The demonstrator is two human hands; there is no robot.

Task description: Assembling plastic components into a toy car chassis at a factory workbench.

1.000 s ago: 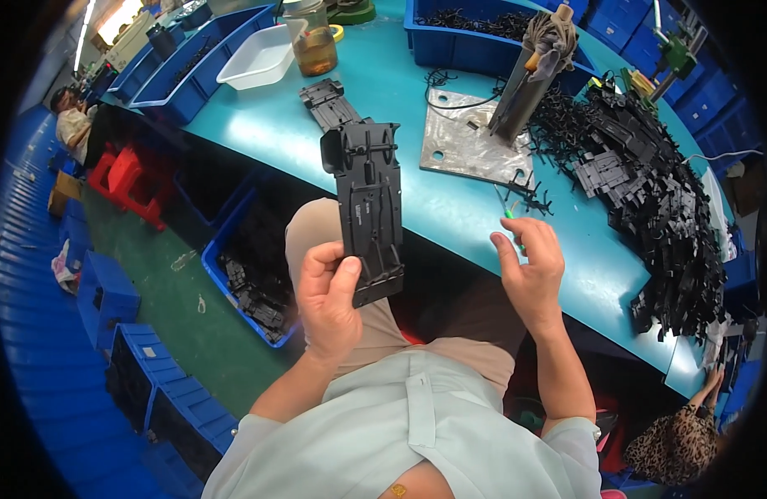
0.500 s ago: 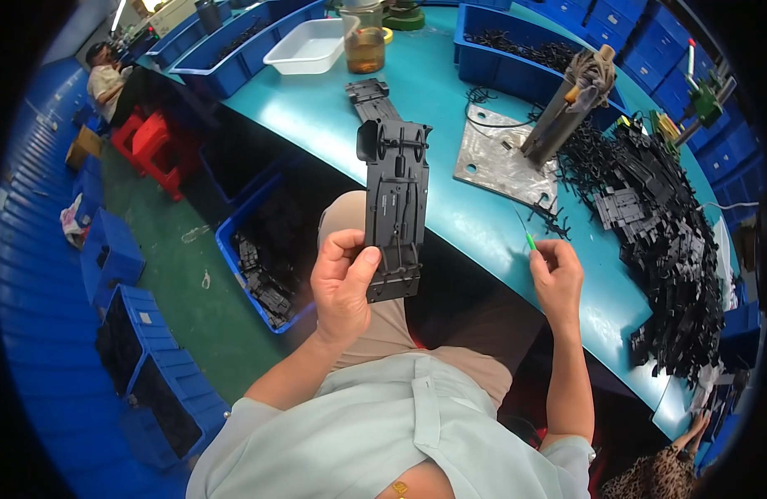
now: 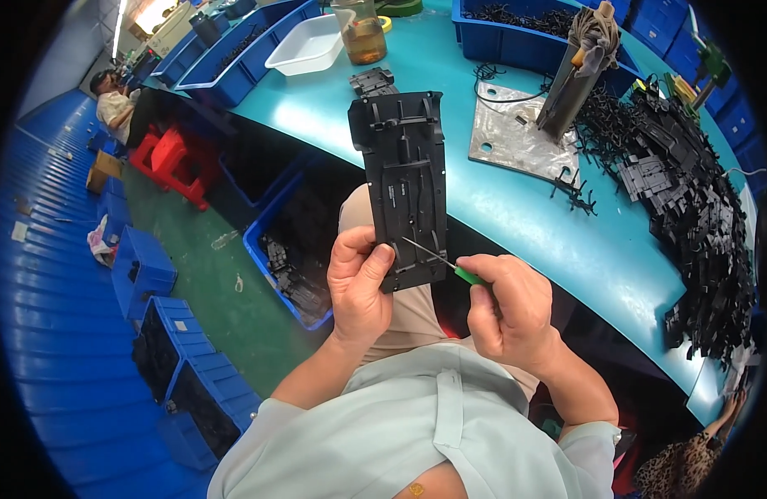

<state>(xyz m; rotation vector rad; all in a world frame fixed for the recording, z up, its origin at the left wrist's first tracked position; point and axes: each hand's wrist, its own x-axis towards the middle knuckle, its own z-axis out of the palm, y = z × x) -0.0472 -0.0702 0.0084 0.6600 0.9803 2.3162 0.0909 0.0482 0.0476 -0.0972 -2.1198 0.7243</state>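
Teal bench (image 3: 516,224) behind: your left hand (image 3: 358,287) clamped a long black plastic panel (image 3: 404,187); your right hand (image 3: 508,312) gripped a green-handled pick (image 3: 450,266) touching it.

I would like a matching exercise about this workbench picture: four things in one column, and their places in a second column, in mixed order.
Things:
1. long black plastic part
2. green-handled tool
3. white tray
4. metal plate

Places:
A. flat on the teal table, under a stand
B. in the right hand
C. at the far table edge, beside a jar
D. in the left hand

Pairs: 1-D, 2-B, 3-C, 4-A
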